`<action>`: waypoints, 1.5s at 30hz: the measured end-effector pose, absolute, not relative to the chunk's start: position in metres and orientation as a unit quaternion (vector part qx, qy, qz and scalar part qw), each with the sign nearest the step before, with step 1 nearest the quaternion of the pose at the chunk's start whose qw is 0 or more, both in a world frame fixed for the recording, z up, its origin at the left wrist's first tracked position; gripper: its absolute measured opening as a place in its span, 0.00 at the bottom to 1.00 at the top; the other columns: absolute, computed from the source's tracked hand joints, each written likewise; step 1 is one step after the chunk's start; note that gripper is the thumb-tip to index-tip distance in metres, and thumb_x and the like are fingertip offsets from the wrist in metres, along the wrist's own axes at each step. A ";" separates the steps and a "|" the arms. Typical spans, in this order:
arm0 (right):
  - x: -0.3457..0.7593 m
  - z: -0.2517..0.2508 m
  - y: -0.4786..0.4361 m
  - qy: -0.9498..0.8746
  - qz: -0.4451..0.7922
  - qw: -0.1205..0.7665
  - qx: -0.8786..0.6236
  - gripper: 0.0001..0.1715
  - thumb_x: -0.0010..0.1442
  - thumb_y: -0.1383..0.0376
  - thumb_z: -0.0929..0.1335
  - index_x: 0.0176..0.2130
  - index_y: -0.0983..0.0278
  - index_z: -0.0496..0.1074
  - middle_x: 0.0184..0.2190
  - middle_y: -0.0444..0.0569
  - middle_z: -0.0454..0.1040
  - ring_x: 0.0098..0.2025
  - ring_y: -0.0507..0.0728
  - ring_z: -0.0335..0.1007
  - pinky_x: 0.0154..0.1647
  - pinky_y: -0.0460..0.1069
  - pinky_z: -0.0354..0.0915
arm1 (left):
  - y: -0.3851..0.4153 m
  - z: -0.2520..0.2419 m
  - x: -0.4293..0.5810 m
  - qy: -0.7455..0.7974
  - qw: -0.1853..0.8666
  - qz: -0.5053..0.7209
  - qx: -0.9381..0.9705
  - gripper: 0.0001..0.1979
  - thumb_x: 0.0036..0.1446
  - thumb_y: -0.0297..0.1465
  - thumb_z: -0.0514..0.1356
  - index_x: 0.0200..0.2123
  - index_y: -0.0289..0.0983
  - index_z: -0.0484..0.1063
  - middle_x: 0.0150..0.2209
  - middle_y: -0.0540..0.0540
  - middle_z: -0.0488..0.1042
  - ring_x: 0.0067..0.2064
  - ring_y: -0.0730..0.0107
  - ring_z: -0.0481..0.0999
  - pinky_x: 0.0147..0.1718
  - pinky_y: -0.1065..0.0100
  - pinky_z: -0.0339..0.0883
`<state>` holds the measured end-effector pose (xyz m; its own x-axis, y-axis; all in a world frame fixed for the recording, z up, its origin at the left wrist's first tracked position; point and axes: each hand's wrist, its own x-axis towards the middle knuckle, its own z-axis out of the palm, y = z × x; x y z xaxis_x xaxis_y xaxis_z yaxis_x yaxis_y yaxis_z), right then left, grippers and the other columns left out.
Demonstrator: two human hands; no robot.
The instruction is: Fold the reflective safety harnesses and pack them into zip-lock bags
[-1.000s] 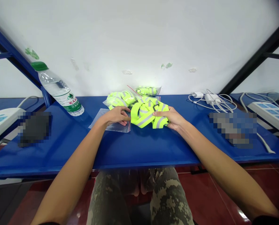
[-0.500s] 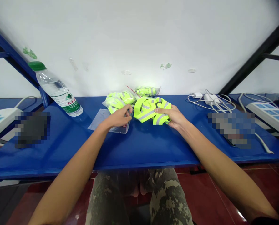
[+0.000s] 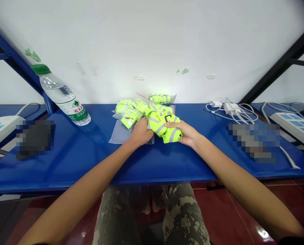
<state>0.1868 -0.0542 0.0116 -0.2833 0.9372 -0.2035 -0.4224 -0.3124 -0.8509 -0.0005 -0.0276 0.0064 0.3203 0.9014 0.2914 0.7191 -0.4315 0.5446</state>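
My right hand (image 3: 187,133) grips a folded bundle of neon-yellow reflective strap (image 3: 164,124), thumb on top and fingers beneath. The bundle has grey stripes and a black buckle. Against its left side is my left hand (image 3: 142,132), closed with the knuckles up and fingertips hidden. It is closed on a clear plastic bag (image 3: 118,133), which lies flat on the table and reaches under the hand. Just behind, more yellow reflective straps (image 3: 133,112) lie in clear bags, one with a red zip line. Another bagged yellow bundle (image 3: 161,99) rests by the wall.
A water bottle (image 3: 67,102) with a green cap stands at the left on the blue table (image 3: 164,166). White chargers and tangled cables (image 3: 232,109) lie at the right. Blurred-out dark items flank both sides, with power strips (image 3: 293,126) beyond. The wall borders the back.
My left hand has moved right, against the strap bundle, and the flat plastic bag has shifted right with it. My right hand has brought the bundle slightly left and nearer me, tilting it.
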 end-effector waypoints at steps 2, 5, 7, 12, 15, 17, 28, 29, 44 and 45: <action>0.188 0.012 -0.055 -0.362 0.736 0.451 -0.353 0.28 0.44 0.69 0.78 0.46 0.68 0.75 0.42 0.57 0.81 0.35 0.62 0.80 0.36 0.57 0.78 | -0.031 0.007 0.002 0.493 0.176 0.318 0.790 0.08 0.50 0.23 0.58 0.35 0.35 0.71 0.41 0.39 0.78 0.43 0.52 0.77 0.41 0.60 0.70; 0.188 0.013 -0.057 -0.360 0.718 0.468 -0.369 0.29 0.41 0.68 0.79 0.45 0.66 0.76 0.44 0.55 0.81 0.39 0.62 0.80 0.42 0.56 0.77 | -0.034 0.008 0.004 0.481 0.197 0.333 0.787 0.05 0.50 0.26 0.59 0.34 0.36 0.70 0.40 0.40 0.78 0.42 0.52 0.78 0.40 0.61 0.70; 0.187 0.013 -0.057 -0.352 0.694 0.493 -0.388 0.29 0.39 0.69 0.80 0.43 0.66 0.77 0.45 0.55 0.81 0.43 0.63 0.79 0.45 0.55 0.76 | -0.034 0.008 0.003 0.485 0.196 0.330 0.786 0.05 0.49 0.25 0.61 0.32 0.37 0.68 0.39 0.40 0.78 0.42 0.52 0.77 0.39 0.61 0.69; 0.198 0.015 -0.051 -0.361 0.634 0.537 -0.422 0.28 0.37 0.68 0.81 0.41 0.66 0.78 0.45 0.55 0.81 0.46 0.65 0.79 0.48 0.57 0.75 | -0.027 0.002 -0.001 0.461 0.300 0.371 0.749 0.11 0.51 0.24 0.61 0.34 0.39 0.60 0.31 0.51 0.70 0.29 0.70 0.73 0.30 0.69 0.67; 0.205 0.014 -0.048 -0.370 0.610 0.540 -0.446 0.28 0.34 0.70 0.81 0.39 0.67 0.78 0.43 0.55 0.81 0.44 0.66 0.79 0.46 0.58 0.76 | -0.024 0.000 -0.001 0.435 0.429 0.396 0.685 0.16 0.52 0.24 0.61 0.37 0.40 0.55 0.30 0.55 0.66 0.24 0.78 0.69 0.24 0.74 0.65; 0.206 0.014 -0.048 -0.374 0.616 0.527 -0.452 0.30 0.32 0.72 0.81 0.39 0.67 0.77 0.42 0.55 0.81 0.42 0.66 0.80 0.44 0.58 0.76 | -0.025 0.001 -0.001 0.440 0.478 0.400 0.647 0.18 0.50 0.23 0.62 0.37 0.40 0.54 0.32 0.55 0.66 0.25 0.79 0.69 0.23 0.74 0.66; 0.208 0.020 -0.051 -0.396 0.599 0.491 -0.493 0.30 0.30 0.70 0.82 0.38 0.67 0.78 0.40 0.55 0.82 0.36 0.64 0.80 0.36 0.57 0.77 | -0.028 0.029 -0.006 0.472 0.555 0.424 0.538 0.17 0.47 0.22 0.61 0.38 0.39 0.58 0.30 0.54 0.69 0.27 0.75 0.72 0.25 0.71 0.70; 0.207 0.020 -0.052 -0.399 0.601 0.485 -0.494 0.30 0.31 0.70 0.82 0.38 0.67 0.78 0.41 0.55 0.82 0.36 0.64 0.80 0.36 0.57 0.77 | -0.028 0.029 -0.006 0.475 0.551 0.429 0.535 0.17 0.47 0.22 0.61 0.37 0.39 0.58 0.30 0.54 0.68 0.27 0.75 0.71 0.24 0.71 0.70; 0.202 0.026 -0.065 -0.495 0.615 0.386 -0.478 0.26 0.35 0.68 0.81 0.37 0.67 0.80 0.38 0.55 0.82 0.34 0.61 0.80 0.33 0.52 0.77 | -0.036 0.015 -0.002 0.451 0.226 0.486 0.714 0.12 0.53 0.23 0.57 0.38 0.40 0.56 0.29 0.54 0.65 0.27 0.76 0.65 0.30 0.72 0.59; 0.201 0.025 -0.065 -0.490 0.621 0.380 -0.479 0.25 0.35 0.68 0.81 0.37 0.67 0.80 0.38 0.55 0.82 0.34 0.61 0.80 0.33 0.52 0.77 | -0.040 0.017 -0.002 0.445 0.212 0.474 0.730 0.12 0.53 0.23 0.56 0.38 0.41 0.57 0.28 0.55 0.65 0.27 0.76 0.64 0.29 0.71 0.58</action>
